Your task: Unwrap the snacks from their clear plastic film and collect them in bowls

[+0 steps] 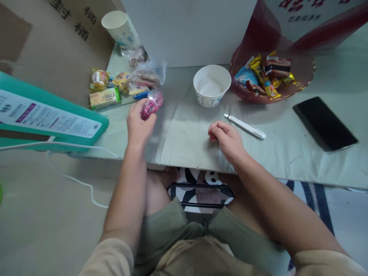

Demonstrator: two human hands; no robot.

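Note:
My left hand (141, 122) is closed on a pink wrapped snack (152, 104), held at the near edge of a group of packaged snacks. Just beyond it lie a blue wrapper (141, 94) and a clear bag of brownish food (145, 78). My right hand (227, 138) rests with curled fingers on the cloth-covered table; whether anything is inside the fingers is hidden. Close by its fingertips lies a slim white cutter-like tool (245, 126). A white paper bowl (212, 85) stands between and beyond my hands.
A pinkish glass bowl (309, 78) of wrapped snacks stands at the back right, a black phone (325, 123) in front. Leftward are a green-packaged snack (105, 98), a paper cup (118, 28) and a large teal bottle (57, 115). Boxes line the back; a white cable (83, 182) hangs left.

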